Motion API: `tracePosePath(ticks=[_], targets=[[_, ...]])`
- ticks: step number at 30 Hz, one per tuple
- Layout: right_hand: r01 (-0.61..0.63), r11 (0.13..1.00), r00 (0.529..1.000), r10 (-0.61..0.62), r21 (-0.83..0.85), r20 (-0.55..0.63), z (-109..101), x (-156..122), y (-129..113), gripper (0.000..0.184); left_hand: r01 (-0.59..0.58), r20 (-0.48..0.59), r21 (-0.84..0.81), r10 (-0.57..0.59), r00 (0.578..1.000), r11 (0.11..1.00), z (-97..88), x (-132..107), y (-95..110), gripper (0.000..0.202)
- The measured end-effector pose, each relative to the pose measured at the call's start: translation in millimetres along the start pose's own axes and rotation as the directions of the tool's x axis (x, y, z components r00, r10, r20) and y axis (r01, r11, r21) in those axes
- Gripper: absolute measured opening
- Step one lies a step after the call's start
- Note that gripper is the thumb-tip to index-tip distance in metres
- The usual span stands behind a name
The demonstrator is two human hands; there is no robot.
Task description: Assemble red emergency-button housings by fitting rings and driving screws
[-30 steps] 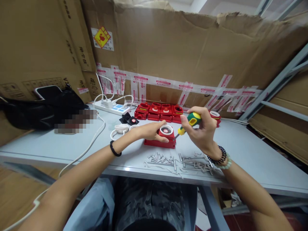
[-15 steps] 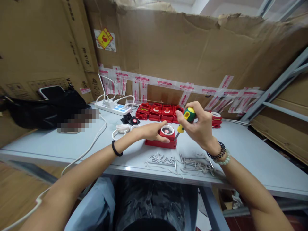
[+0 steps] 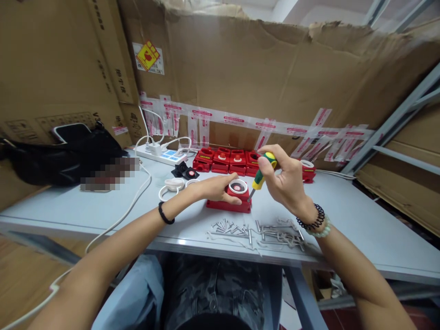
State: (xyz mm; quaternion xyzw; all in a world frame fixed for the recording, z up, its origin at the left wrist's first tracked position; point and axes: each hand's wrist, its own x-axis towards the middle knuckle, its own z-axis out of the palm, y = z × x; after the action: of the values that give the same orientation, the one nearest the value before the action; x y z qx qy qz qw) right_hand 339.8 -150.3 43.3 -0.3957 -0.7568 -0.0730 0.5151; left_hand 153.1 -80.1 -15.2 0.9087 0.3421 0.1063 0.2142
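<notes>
A red plastic unit (image 3: 231, 201) with a white ring on top lies on the grey table (image 3: 360, 229) in front of me. My left hand (image 3: 216, 187) rests on its left side, fingers curled over it, holding it down. My right hand (image 3: 285, 178) grips a green and yellow screwdriver (image 3: 262, 170), tilted, with its tip at the unit's right corner. A heap of loose screws (image 3: 254, 229) lies near the table's front edge, just below both hands.
A row of several red units (image 3: 227, 160) stands behind, with one more (image 3: 307, 168) to the right. Black parts (image 3: 184, 171), white rings (image 3: 173, 184), a power strip (image 3: 161, 153) with cables and a black bag (image 3: 65, 153) lie left. Cardboard walls the back.
My right hand has turned the screwdriver handle and shifted slightly left and down. The left hand and the red unit have stayed put.
</notes>
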Motion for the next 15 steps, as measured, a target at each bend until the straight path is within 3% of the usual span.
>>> tracePosePath(ticks=[4,9,15], targets=[[-0.042,0.989,0.982,0.015,0.142,0.188,-3,-1,1,0.032,-0.029,0.007,-0.016,0.029,1.0,0.999,-0.6,-1,1,0.071],[0.006,0.998,1.0,-0.004,-0.07,0.029,-2,0,-1,0.025,0.014,0.0,0.028,-0.014,1.0,1.0,-1.0,-1,2,0.082],[-0.076,0.99,0.948,0.037,0.115,0.315,-11,0,2,0.039,-0.017,0.015,-0.007,0.017,1.0,1.0,-2.2,-1,4,0.068]])
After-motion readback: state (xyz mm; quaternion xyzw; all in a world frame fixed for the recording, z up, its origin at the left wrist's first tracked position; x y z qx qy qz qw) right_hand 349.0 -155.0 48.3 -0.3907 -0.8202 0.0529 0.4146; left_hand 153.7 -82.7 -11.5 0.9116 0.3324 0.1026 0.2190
